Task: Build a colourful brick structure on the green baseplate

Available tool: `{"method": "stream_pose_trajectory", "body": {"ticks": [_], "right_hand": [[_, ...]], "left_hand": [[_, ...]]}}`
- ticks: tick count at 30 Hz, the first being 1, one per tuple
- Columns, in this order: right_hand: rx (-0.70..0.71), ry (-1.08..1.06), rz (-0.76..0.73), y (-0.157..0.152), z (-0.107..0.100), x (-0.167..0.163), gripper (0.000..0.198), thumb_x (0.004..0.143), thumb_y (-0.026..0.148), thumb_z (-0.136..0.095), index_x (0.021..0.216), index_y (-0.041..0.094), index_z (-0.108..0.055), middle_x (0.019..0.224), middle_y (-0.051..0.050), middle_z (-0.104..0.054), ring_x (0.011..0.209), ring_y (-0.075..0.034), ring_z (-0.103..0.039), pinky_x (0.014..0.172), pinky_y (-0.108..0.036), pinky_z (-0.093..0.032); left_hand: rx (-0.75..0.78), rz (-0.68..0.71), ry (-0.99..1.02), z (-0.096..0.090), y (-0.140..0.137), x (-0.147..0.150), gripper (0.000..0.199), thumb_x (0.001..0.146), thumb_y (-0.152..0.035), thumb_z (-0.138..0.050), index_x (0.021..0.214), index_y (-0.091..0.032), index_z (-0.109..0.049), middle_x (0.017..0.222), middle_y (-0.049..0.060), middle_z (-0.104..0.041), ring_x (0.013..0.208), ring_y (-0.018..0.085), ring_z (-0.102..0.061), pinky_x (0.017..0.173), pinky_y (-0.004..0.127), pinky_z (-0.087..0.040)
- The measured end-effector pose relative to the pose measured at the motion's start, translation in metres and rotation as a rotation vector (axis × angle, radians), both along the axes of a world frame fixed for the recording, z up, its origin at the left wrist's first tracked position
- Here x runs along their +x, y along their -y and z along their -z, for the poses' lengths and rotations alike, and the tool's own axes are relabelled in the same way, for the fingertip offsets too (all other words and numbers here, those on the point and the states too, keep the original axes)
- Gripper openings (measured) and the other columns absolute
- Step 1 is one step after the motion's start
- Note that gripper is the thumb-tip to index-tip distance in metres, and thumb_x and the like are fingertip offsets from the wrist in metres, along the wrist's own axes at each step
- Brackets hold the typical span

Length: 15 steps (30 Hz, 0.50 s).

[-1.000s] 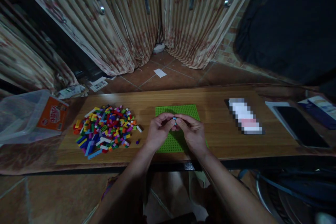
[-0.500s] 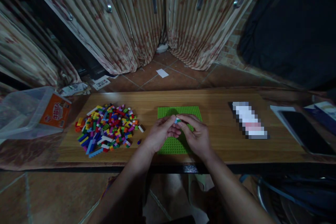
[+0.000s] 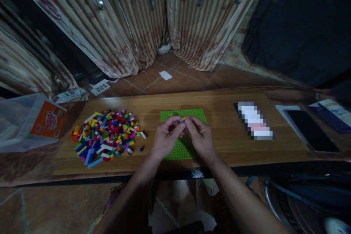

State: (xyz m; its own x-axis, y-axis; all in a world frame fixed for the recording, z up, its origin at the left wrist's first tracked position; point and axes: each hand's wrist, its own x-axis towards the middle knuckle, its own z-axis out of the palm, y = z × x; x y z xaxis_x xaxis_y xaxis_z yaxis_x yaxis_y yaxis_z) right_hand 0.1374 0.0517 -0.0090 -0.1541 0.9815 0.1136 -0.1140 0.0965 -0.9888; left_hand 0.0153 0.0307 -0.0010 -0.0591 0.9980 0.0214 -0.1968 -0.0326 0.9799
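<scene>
Over the green studded baseplate (image 3: 181, 150), my left hand (image 3: 166, 135) and my right hand (image 3: 201, 135) meet at the fingertips. Both are closed in a pinch around small toy building bricks (image 3: 182, 120), of which a light blue part and an orange-yellow part show. My fingers cover the rest, so I cannot tell how many bricks are joined. A large heap of mixed toy bricks (image 3: 109, 135) lies to the left of my left hand. One small dark blue brick (image 3: 141, 148) lies apart from the heap, nearer to my left wrist.
The wooden board (image 3: 225, 117) carries all this. A transparent plastic box (image 3: 20, 124) with an orange label lies at the far left. On the right are a phone (image 3: 255, 121) with a blurred screen and a dark tablet (image 3: 311, 130). Striped curtains (image 3: 123, 29) hang behind.
My hands have turned the bricks, so an orange-yellow part shows where green showed before. My left fingers have curled in more. The whole view has shifted slightly.
</scene>
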Motion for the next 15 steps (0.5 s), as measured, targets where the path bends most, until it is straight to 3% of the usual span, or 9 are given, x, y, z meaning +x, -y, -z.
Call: {"method": "stream_pose_trajectory", "body": {"ticks": [8, 15], "right_hand": [[-0.089, -0.035, 0.059, -0.004, 0.008, 0.002, 0.033, 0.085, 0.052, -0.06, 0.078, 0.02, -0.063, 0.071, 0.002, -0.059, 0.066, -0.011, -0.054, 0.059, -0.023, -0.043], [-0.005, 0.073, 0.092, 0.001, 0.003, 0.0, 0.033, 0.088, 0.049, -0.055, 0.072, 0.02, -0.057, 0.059, 0.004, -0.054, 0.055, -0.011, -0.049, 0.052, -0.023, -0.04]], "left_hand": [[0.061, -0.011, -0.159, 0.0, 0.006, 0.003, 0.022, 0.079, -0.03, -0.071, 0.098, -0.021, -0.066, 0.08, -0.001, -0.06, 0.078, 0.014, -0.056, 0.077, 0.025, -0.046], [0.0, -0.043, -0.066, 0.002, 0.003, 0.012, 0.024, 0.08, -0.04, -0.068, 0.088, -0.019, -0.058, 0.071, -0.003, -0.057, 0.062, 0.011, -0.056, 0.061, 0.023, -0.048]]}}
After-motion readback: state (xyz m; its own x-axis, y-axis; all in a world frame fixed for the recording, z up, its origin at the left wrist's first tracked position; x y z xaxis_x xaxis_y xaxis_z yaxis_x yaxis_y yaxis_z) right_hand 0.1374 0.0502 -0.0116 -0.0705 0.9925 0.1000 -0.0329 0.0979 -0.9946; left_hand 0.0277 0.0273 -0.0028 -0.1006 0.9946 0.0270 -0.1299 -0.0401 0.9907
